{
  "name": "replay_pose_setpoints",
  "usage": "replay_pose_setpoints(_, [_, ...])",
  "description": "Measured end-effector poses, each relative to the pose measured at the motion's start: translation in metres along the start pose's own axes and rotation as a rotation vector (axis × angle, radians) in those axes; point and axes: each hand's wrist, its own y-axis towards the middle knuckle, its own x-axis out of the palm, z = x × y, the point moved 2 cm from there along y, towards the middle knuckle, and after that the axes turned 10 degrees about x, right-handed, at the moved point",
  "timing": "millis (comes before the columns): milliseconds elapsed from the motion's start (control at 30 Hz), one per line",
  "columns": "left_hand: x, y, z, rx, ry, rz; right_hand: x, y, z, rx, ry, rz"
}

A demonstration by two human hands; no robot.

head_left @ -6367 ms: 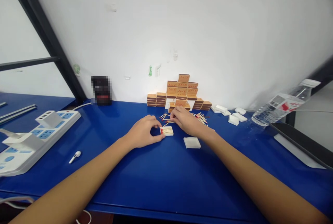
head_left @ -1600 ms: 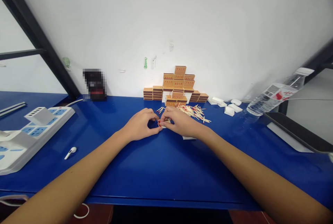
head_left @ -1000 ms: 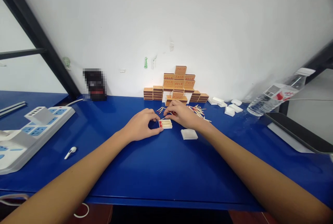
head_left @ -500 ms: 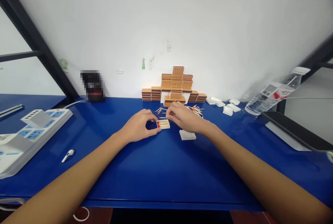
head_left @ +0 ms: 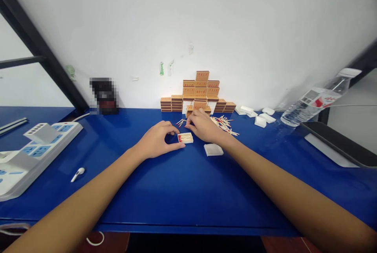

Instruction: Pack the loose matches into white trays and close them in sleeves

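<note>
A small white matchbox tray [head_left: 189, 141] lies on the blue desk with red-headed matches [head_left: 185, 138] inside. My left hand [head_left: 157, 139] curves round the tray's left end, thumb at the near edge and fingers at the far corner, holding it. Just behind the tray, my right hand [head_left: 202, 125] is closed in a pinch on a match, whose red head [head_left: 185, 126] shows at the fingertips. Several loose matches [head_left: 180, 122] lie behind the tray, and a larger pile [head_left: 224, 122] spreads right of my right hand. A white tray [head_left: 213, 150] sits under my right wrist.
Stacked matchboxes [head_left: 201, 92] stand against the wall. More white trays [head_left: 260, 121], a tilted plastic bottle [head_left: 315, 102] and a black-topped object [head_left: 335, 141] are at right. On the left are a power strip [head_left: 44, 159], an earbud [head_left: 78, 174] and a blurred dark object [head_left: 104, 96].
My right hand has dropped slightly left and down onto a match lying behind the tray and pinched it. My left hand stays at the tray. The view has shifted slightly.
</note>
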Motion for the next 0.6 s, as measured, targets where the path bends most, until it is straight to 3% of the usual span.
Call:
replay_pose_setpoints(233, [-0.008, 0.002, 0.011, -0.047, 0.068, 0.095, -0.031, -0.017, -0.020, -0.081, 0.188, 0.066])
replay_pose_setpoints(433, [-0.072, -0.014, 0.026, -0.221, 0.371, 0.275, -0.035, -0.034, -0.032, -0.109, 0.219, -0.093])
replay_pose_setpoints(533, [-0.097, -0.043, 0.034, -0.399, 0.473, 0.303, -0.037, -0.029, -0.016, -0.066, 0.207, -0.013])
replay_pose_setpoints(600, [-0.099, -0.069, 0.039, -0.441, 0.595, 0.299, -0.039, -0.025, -0.002, 0.009, 0.188, 0.063])
